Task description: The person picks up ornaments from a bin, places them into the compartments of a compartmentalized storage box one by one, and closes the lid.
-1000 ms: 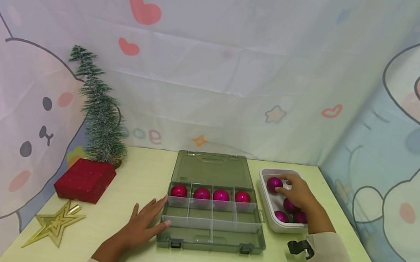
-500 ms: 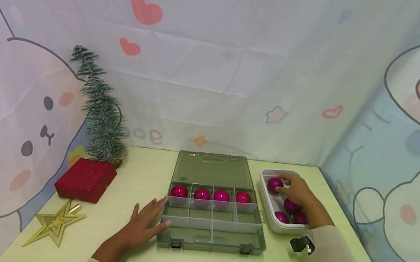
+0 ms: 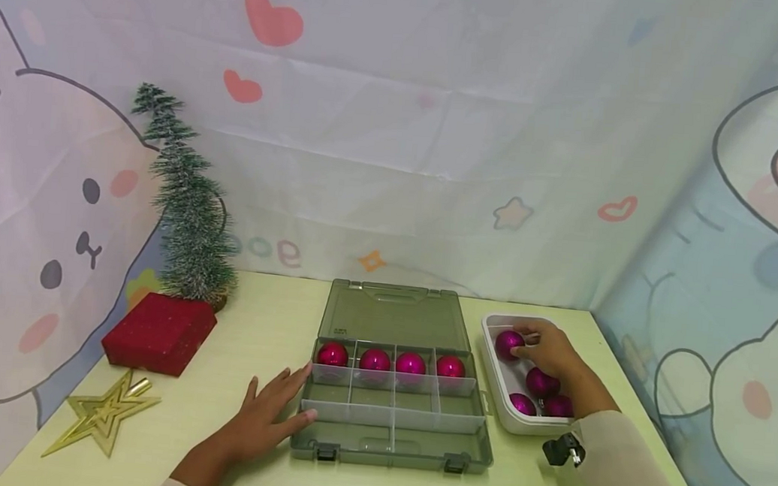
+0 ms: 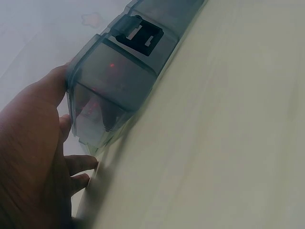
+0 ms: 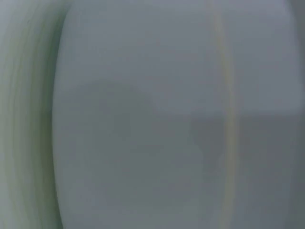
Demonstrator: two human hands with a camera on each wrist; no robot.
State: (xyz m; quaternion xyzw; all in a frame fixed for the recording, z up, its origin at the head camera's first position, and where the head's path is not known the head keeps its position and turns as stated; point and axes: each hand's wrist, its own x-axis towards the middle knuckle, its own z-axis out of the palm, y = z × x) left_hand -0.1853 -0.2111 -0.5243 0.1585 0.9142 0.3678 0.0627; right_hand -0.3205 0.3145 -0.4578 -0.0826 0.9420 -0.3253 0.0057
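A green see-through divider box [image 3: 390, 458] lies with its lid [image 3: 394, 315] laid back. Shiny magenta-red Christmas balls [image 3: 375, 360] sit one per compartment along its back row; the middle and front compartments hold nothing visible. My left hand [image 3: 261, 418], fingers spread, rests against the box's left side, with the thumb on its edge. In the left wrist view that hand [image 4: 35, 133] touches the box's end [image 4: 114, 81]. Inside a white tray [image 3: 498, 409] my right hand [image 3: 549, 350] pinches a magenta Christmas ball [image 3: 507, 345] between thumb and fingers. Several similar balls [image 3: 542, 382] lie nearer the tray's front.
At the table's left stand a small frosted Christmas tree [image 3: 193, 237] and a red block-shaped base [image 3: 161, 332]. A gold star [image 3: 106, 413] lies in front of them. Printed cloth [image 3: 396, 138] hangs behind the table. The right wrist view shows only a blurred pale surface [image 5: 143, 143].
Almost nothing differs: the right sleeve has shifted slightly to the right, while both hands stay in place. The view has drifted a little.
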